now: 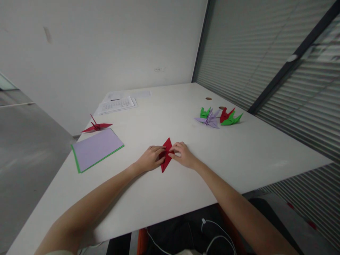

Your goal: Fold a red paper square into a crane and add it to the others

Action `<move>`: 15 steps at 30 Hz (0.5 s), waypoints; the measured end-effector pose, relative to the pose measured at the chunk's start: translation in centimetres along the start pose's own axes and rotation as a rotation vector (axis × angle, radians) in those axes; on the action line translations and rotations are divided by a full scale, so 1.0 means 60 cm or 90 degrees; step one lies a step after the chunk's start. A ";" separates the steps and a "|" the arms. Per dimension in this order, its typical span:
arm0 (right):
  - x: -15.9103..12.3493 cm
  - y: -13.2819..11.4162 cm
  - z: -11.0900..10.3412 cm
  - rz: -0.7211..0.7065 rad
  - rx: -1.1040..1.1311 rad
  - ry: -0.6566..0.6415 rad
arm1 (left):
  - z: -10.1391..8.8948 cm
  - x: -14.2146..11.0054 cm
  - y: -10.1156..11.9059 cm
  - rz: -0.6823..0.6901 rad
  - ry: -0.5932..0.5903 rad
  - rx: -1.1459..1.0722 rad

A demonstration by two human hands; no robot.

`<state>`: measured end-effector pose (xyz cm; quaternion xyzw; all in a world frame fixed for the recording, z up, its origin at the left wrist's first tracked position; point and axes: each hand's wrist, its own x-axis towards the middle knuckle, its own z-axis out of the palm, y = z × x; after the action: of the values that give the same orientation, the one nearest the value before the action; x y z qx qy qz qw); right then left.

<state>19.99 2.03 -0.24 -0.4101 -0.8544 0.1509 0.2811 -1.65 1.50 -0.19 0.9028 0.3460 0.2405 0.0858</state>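
Observation:
A folded red paper, a narrow diamond shape, lies flat on the white table in front of me. My left hand presses its left side with curled fingers pinched on the fold. My right hand pinches the paper's right edge near the middle, fingers bent and together. Both tips of the diamond stick out beyond my hands.
A stack of lilac and green paper sheets lies to the left, with a finished red paper crane behind it. Several folded cranes, green, lilac and red, sit at the right. White printed sheets lie at the far side.

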 end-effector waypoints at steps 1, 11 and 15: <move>-0.001 0.001 -0.003 0.006 0.017 -0.006 | 0.000 0.000 0.001 -0.013 -0.001 -0.009; -0.007 0.023 -0.012 -0.027 -0.014 -0.052 | -0.001 0.002 -0.029 -0.022 0.027 -0.187; -0.008 0.022 -0.011 -0.067 -0.004 -0.091 | 0.006 0.001 -0.040 0.056 -0.006 -0.101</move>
<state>21.48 2.48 -0.53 -0.3535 -0.8932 0.1621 0.2259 -2.84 3.33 -1.26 0.9086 0.2851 0.2668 0.1481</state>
